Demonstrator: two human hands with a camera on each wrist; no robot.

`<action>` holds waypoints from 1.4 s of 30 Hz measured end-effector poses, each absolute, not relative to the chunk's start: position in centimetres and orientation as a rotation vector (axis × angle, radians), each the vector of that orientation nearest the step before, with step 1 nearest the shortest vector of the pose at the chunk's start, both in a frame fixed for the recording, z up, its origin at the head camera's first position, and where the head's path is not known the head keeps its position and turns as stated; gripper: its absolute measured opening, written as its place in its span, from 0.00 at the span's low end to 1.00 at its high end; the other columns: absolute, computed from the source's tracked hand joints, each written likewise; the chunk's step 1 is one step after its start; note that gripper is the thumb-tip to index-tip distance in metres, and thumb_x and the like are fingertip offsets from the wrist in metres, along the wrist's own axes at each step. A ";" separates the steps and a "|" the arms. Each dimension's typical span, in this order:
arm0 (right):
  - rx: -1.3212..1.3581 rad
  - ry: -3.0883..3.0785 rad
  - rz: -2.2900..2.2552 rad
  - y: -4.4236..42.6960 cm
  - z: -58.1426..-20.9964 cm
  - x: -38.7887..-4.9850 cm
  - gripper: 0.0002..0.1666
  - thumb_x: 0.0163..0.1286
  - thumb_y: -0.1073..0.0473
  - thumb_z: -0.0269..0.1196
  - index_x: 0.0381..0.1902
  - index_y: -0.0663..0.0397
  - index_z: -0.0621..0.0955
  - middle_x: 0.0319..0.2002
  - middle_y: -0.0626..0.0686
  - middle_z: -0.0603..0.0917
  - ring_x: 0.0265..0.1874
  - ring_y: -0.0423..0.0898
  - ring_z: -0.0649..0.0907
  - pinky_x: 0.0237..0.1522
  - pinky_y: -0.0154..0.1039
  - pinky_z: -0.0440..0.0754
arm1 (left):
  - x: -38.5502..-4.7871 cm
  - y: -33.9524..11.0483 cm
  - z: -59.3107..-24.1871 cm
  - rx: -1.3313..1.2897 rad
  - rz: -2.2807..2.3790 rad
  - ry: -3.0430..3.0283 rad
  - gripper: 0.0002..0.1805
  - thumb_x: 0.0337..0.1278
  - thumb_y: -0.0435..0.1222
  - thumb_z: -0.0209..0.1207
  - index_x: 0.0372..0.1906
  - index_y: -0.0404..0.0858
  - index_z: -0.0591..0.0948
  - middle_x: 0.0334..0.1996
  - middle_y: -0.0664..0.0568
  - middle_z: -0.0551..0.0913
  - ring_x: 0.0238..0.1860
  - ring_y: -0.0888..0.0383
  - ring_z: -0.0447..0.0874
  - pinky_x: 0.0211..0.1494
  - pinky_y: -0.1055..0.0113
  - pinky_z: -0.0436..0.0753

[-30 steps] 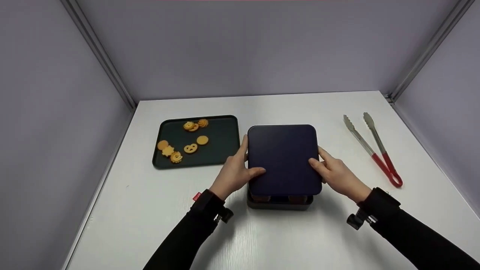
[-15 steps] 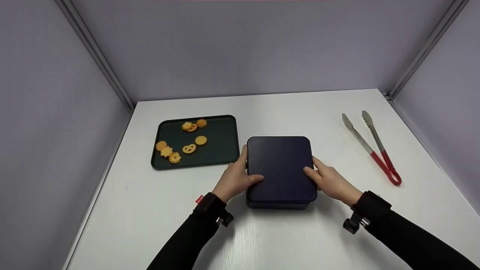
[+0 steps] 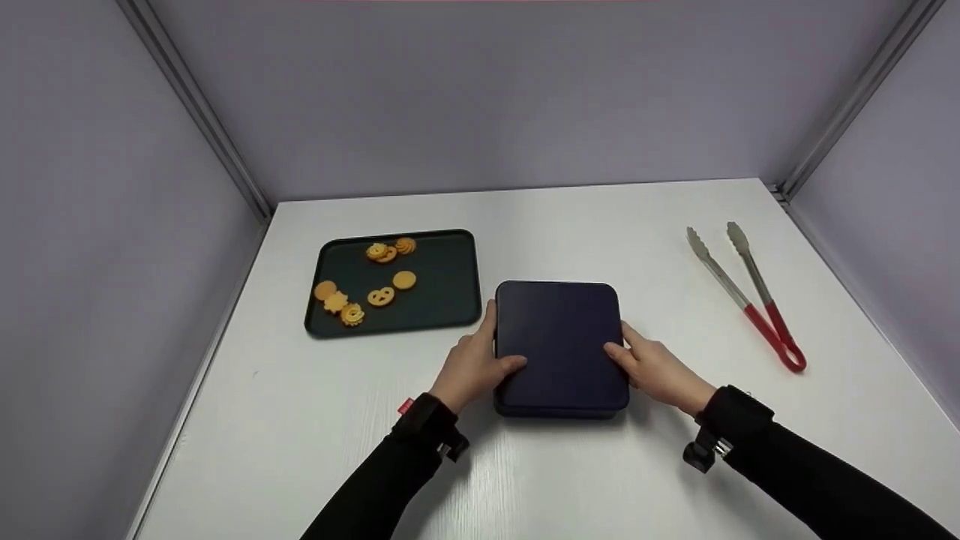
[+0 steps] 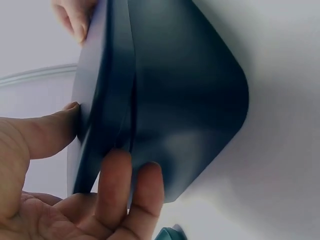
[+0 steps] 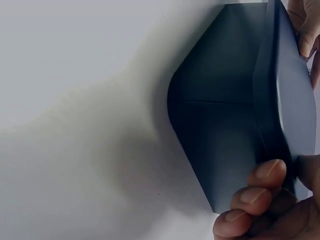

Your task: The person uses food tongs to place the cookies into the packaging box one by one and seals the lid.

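Observation:
A dark blue lid [image 3: 561, 337] with rounded corners lies over a matching square tin [image 4: 187, 95], whose sides show in both wrist views. My left hand [image 3: 474, 367] grips the lid's left edge, thumb on top and fingers against the side. On the opposite edge my right hand [image 3: 656, 369] holds the lid the same way, its fingertips [image 5: 267, 172] curled at the rim. In the left wrist view a thin gap shows between lid and tin near the fingers. The tin's inside is hidden.
A dark green tray [image 3: 442, 300] with several cookies, among them a pretzel-shaped cookie [image 3: 381, 297], lies left of the tin. Metal tongs [image 3: 750, 300] with red handles lie spread on the right. Grey walls [image 3: 480, 97] stand around the white table [image 3: 300, 450].
Both hands have brought the lid down and toward the person, onto the tin. A second ago the tin's front and its contents showed below the lid; now they are covered.

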State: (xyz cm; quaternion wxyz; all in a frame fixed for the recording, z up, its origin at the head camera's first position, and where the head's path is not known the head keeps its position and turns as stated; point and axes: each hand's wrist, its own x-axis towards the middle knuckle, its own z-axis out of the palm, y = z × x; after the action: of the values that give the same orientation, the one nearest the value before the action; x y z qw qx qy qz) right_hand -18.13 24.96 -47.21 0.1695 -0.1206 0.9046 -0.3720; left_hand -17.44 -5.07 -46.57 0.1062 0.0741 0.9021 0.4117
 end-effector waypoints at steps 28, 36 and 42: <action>-0.429 2.734 -0.943 24.5 -48.2 -18.4 0.38 0.85 0.49 0.48 0.76 0.76 0.58 0.66 0.76 0.72 0.65 0.67 0.75 0.65 0.62 0.72 | -17.2 -5.0 -48.1 0.260 1.093 2.710 0.51 0.69 0.52 0.62 0.82 0.32 0.49 0.56 0.31 0.83 0.54 0.40 0.85 0.58 0.48 0.80; -0.379 2.713 -0.971 24.7 -48.4 -18.4 0.41 0.85 0.47 0.47 0.77 0.77 0.55 0.69 0.76 0.68 0.69 0.68 0.71 0.68 0.63 0.69 | -17.5 -5.6 -48.3 0.207 1.155 2.672 0.49 0.69 0.54 0.61 0.83 0.40 0.51 0.63 0.35 0.79 0.60 0.41 0.82 0.62 0.48 0.77; -0.436 2.855 -0.914 24.9 -48.2 -18.2 0.39 0.84 0.47 0.49 0.77 0.72 0.59 0.60 0.72 0.79 0.58 0.67 0.79 0.60 0.59 0.75 | -18.2 -6.2 -47.9 0.130 1.215 2.668 0.42 0.71 0.52 0.59 0.81 0.41 0.58 0.72 0.38 0.71 0.71 0.39 0.71 0.72 0.44 0.68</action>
State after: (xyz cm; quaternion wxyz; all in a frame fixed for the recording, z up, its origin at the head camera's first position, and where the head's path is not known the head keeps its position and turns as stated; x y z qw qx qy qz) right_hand -18.16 24.92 -48.21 0.0562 -0.1437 0.9410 -0.3011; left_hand -18.17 -6.18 -47.90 0.1034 0.0441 0.9043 0.4118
